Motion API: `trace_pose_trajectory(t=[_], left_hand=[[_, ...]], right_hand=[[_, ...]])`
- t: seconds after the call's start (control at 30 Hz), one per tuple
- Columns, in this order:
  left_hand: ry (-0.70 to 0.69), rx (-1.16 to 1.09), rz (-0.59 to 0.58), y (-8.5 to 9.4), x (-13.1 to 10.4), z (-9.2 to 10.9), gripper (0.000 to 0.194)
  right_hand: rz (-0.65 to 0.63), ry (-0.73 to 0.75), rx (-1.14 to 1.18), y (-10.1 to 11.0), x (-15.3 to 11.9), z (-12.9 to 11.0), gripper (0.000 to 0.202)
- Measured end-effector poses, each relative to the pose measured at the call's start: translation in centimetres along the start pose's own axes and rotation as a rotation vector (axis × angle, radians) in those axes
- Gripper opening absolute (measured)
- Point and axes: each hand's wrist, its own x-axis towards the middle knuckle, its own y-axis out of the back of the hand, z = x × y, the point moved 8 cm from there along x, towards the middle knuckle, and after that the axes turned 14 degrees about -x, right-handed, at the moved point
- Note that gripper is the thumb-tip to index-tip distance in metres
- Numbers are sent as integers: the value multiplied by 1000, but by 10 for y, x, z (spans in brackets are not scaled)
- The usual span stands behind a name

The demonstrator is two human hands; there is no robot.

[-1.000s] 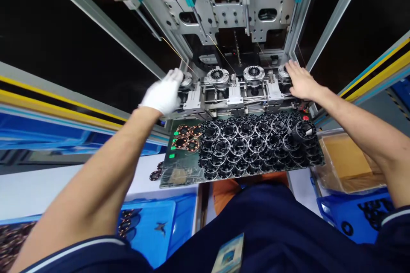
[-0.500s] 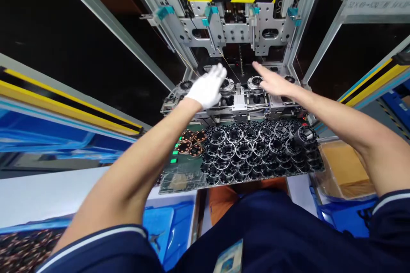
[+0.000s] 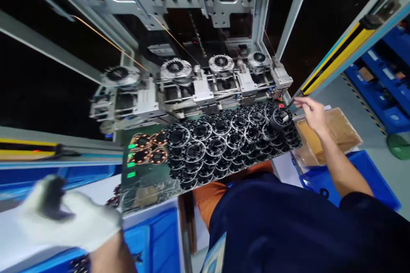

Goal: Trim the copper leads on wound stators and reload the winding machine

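My right hand [image 3: 312, 113], bare, pinches a thin dark tool [image 3: 291, 103] at the right edge of the tray [image 3: 144, 179], just beside the stacked black stator core [image 3: 280, 117]. My gloved left hand [image 3: 64, 217] is blurred, curled around something dark near the tray's left corner; I cannot tell what.

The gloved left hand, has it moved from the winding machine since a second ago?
Yes. The left hand has pulled back from the row of winding heads toward the person, now low by the blue bin, well clear of the machine.
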Motion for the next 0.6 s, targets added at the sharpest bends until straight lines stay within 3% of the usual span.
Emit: trace_pose_trajectory(t=[0.03, 0.1, 0.2, 0.37, 0.5, 0.6], left_hand=[[44, 21, 69, 3, -23, -22, 81], [119, 28, 108, -7, -56, -56, 72], [150, 41, 113, -30, -64, -79, 69], [112, 47, 138, -37, -41, -80, 70], [80, 59, 126, -38, -40, -81, 56], [67, 67, 156, -40, -42, -89, 66]], right_hand=[[19, -60, -30, -5, -34, 20, 47], [19, -125, -69, -22, -88, 46, 50], [-47, -133, -70, -52, -131, 61, 52], [-102, -91, -71, -67, -135, 62, 55], [-167, -46, -106, -69, -131, 64, 55], [-210, -37, -136, -70, -132, 67, 57]])
